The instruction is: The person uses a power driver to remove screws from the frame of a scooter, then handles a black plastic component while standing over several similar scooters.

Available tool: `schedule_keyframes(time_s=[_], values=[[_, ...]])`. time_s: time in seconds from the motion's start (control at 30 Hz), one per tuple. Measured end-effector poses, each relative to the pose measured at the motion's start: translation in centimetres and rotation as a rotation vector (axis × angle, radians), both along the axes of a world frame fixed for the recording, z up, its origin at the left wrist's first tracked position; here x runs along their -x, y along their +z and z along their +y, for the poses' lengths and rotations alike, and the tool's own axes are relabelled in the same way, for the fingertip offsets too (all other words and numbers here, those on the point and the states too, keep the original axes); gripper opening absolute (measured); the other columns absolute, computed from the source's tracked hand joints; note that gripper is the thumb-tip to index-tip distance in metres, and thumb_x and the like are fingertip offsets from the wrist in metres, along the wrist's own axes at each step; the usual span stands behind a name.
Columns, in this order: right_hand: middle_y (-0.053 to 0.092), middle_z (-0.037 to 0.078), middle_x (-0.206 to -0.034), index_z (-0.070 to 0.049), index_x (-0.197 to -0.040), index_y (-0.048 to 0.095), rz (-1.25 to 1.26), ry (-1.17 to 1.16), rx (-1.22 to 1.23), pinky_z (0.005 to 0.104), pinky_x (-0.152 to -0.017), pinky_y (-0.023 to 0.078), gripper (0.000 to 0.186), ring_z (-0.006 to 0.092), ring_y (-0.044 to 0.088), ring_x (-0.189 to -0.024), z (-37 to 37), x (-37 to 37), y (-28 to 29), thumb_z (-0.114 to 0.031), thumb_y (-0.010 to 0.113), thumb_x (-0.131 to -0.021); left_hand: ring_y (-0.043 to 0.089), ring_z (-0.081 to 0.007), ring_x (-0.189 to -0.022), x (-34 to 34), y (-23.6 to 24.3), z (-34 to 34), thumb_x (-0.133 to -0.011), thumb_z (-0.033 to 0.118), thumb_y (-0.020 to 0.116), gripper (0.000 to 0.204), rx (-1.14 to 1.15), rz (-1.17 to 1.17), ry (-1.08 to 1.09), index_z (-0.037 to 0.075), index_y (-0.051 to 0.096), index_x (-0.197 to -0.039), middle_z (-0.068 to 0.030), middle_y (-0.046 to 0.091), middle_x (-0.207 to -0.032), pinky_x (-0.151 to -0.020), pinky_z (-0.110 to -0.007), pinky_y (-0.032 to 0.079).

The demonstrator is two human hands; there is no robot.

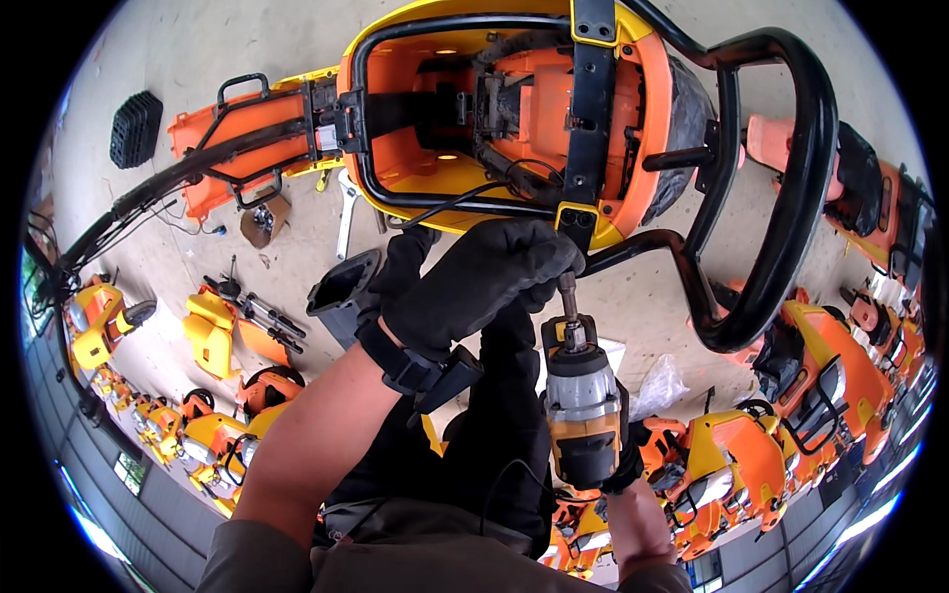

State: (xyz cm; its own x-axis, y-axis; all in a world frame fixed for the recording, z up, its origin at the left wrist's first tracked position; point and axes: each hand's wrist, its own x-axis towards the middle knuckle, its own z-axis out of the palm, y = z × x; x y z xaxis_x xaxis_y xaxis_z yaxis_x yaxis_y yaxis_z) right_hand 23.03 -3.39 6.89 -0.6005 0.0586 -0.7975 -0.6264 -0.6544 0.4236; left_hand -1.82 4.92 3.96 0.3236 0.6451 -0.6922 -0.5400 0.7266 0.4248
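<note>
My left hand (476, 285), in a black glove with a watch-like strap at the wrist, has its fingers pinched just above the bit (568, 301) of a yellow-and-grey power driver (583, 415); what they grip is too small to make out. My gloved right hand (626, 463) holds that driver upright from behind, mostly hidden by it. Directly above my left hand, a black metal strap (581, 148) with yellow end plates (578, 215) crosses the orange-and-yellow open body (415, 163) of a scooter. A bent black tube frame (796, 198) extends to the right.
A black handlebar bar (129, 212) runs left. On the concrete floor (247, 49) lie a wrench (346, 212), a black crate-like part (136, 128), a cardboard box (262, 222) and a plastic bag (660, 385). Several orange-and-yellow scooters (830, 376) stand around.
</note>
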Motion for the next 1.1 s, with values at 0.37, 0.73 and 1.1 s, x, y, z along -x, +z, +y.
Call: schedule_keyframes(time_s=[0.37, 0.73, 1.1], values=[[0.064, 0.009, -0.108, -0.008, -0.121, 0.053, -0.773, 1.097, -1.125, 0.0365, -0.083, 0.054, 0.036, 0.0238, 0.065, -0.094, 0.6, 0.5, 0.9, -0.036, 0.044, -0.099, 0.051, -0.0064, -0.06, 0.4, -0.6, -0.1, -0.096, 0.03, 0.06, 0.03, 0.055, -0.059, -0.074, 0.0, 0.062, -0.099, -0.0035, 0.064, -0.081, -0.054, -0.02, 0.04], [0.062, 0.009, -0.115, -0.008, -0.128, 0.051, -0.734, 1.013, -1.074, 0.0356, -0.087, 0.053, 0.036, 0.0235, 0.063, -0.1, 0.0, 1.0, 1.8, -0.028, 0.043, -0.098, 0.054, -0.0056, -0.069, -2.5, -0.2, -0.4, -0.098, 0.03, 0.055, 0.031, 0.194, -0.019, 0.194, 0.001, 0.064, -0.106, 0.0011, 0.06, -0.08, -0.064, -0.02, 0.043], [0.065, 0.009, -0.11, -0.005, -0.127, 0.051, -0.645, 0.801, -0.699, 0.0322, -0.083, 0.057, 0.036, 0.0203, 0.067, -0.097, 2.1, 3.1, 4.6, -0.014, 0.053, -0.092, 0.061, -0.0094, -0.081, -1.6, -0.4, 0.5, -0.098, 0.015, 0.05, 0.026, 0.12, 0.142, 0.01, -0.002, 0.062, -0.114, -0.0022, 0.064, -0.088, -0.075, -0.024, 0.05]])
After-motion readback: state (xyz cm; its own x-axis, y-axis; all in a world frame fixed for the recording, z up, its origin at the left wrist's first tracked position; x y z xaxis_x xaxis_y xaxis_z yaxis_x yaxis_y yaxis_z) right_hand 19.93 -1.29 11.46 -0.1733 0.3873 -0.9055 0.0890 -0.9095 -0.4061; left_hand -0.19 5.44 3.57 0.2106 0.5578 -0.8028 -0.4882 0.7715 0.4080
